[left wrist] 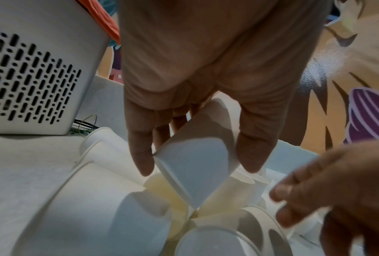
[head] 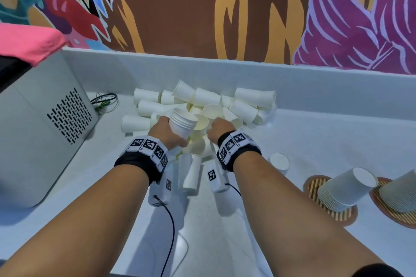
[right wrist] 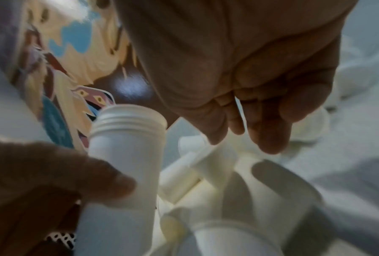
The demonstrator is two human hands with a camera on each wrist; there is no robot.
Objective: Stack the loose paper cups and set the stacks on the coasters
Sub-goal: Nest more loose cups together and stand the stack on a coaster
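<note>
Nearest you, two finished stacks (head: 346,189) lie tilted on the coasters (head: 315,186) at right. Your L hand (head: 163,130) grips a short nested stack (head: 181,125); R hand (head: 219,129) w/ fingers loosely curled over the loose cups (head: 202,101), grip unclear

Head camera looks down and forward over both forearms at a cup pile (head: 202,110) against the wall. Wrist cameras sit close under each palm — both share that pile.

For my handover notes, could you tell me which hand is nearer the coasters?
Right. The right hand is in the cup pile, on the coasters' side; the left hand is farther away.
</note>
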